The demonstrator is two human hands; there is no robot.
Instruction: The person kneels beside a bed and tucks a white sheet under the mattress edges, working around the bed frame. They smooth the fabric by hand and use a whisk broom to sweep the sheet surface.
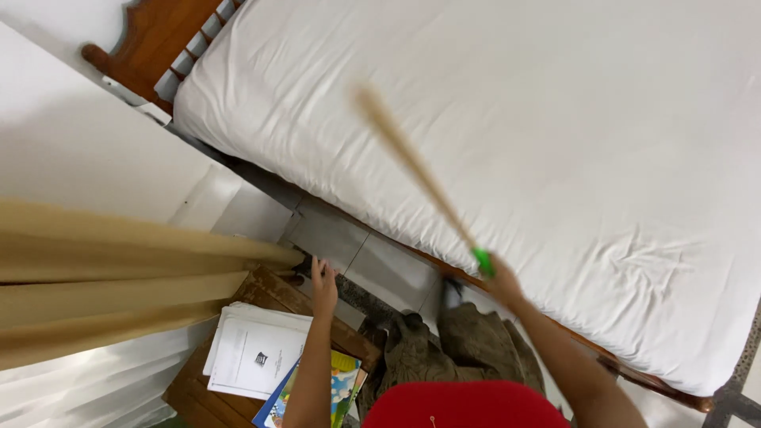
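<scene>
The right hand [501, 277] has its grip closed around the green-capped end of a long tan wooden stick [412, 162], which reaches up and to the left from the fist, out over the white mattress [555, 119]. The stick is blurred along its whole length, so its far tip is hard to read. It looks stiff and light, the sort of thing one hand can manage from the end, and the green cap seems the natural place to hold it; a grip that low would leave the far end free to wag. The right arm stretches forward and slightly left from the near right corner, the elbow almost straight.

The left hand [323, 287] holds nothing: its fingers are spread and rest flat on the far edge of a small brown wooden surface [261, 289], the forearm running straight up from the near edge. On that surface lie a stack of white printed papers [254, 353] and a colourful picture book [341, 380]. A tan curtain [111, 269] hangs on the left, and the dark wooden bed frame [151, 36] shows at the far left corner.
</scene>
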